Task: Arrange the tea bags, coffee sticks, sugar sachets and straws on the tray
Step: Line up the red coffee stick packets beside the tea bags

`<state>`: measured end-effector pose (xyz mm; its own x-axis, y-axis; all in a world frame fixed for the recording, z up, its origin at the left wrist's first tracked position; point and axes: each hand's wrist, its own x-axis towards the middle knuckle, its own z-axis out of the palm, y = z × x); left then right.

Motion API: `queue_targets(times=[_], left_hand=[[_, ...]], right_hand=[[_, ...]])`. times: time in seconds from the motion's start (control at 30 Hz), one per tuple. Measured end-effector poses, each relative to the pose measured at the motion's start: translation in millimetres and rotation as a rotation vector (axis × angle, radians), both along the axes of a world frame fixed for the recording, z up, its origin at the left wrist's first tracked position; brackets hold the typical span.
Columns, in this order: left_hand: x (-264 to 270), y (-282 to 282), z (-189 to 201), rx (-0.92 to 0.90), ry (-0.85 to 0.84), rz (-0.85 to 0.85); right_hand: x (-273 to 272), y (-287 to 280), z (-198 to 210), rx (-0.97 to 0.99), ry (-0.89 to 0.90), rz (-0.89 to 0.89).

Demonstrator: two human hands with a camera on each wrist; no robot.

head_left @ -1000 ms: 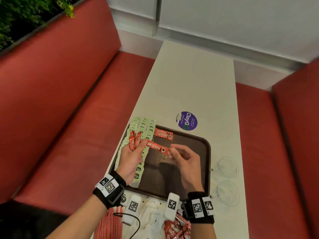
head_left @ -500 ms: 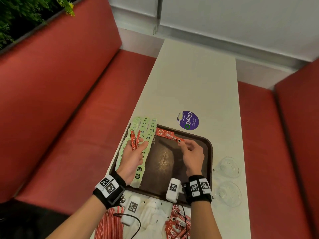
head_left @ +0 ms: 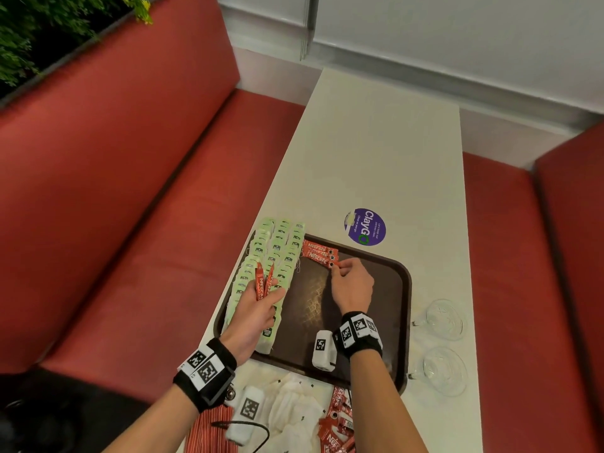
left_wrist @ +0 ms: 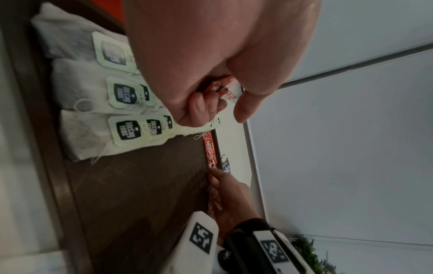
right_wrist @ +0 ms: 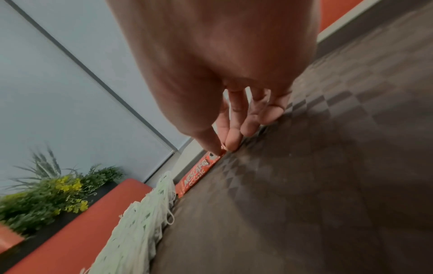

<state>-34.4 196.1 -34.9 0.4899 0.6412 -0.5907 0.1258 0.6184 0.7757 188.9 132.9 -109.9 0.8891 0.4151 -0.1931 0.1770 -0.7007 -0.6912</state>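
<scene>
Most of the brown tray (head_left: 400,322) is lying bare, its left side carrying overlapping rows of green-tagged tea bags (head_left: 277,253), likely packed tight to leave room for the rest. Against the far rim, the coffee sticks (head_left: 318,251) are sitting side by side. The right hand (head_left: 351,286) is pinching the end of the nearest stick between thumb and fingertip, seemingly squaring it with its neighbours. The left hand (head_left: 258,310) is gripping a few spare sticks (head_left: 263,282) upright over the tea bags, probably as a ready supply.
</scene>
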Motion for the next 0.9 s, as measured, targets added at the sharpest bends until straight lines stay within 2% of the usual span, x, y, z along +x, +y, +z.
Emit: queue_targets(times=[0.33,0.9], left_hand=[[2,-4,3,-0.001,-0.008,-0.018],[-3,-1,2,-0.054,-0.111,-0.093]], right_hand=[[-6,8,1,-0.169,-0.145,0.076],[-13,22,13,-0.255,-0.157,0.033]])
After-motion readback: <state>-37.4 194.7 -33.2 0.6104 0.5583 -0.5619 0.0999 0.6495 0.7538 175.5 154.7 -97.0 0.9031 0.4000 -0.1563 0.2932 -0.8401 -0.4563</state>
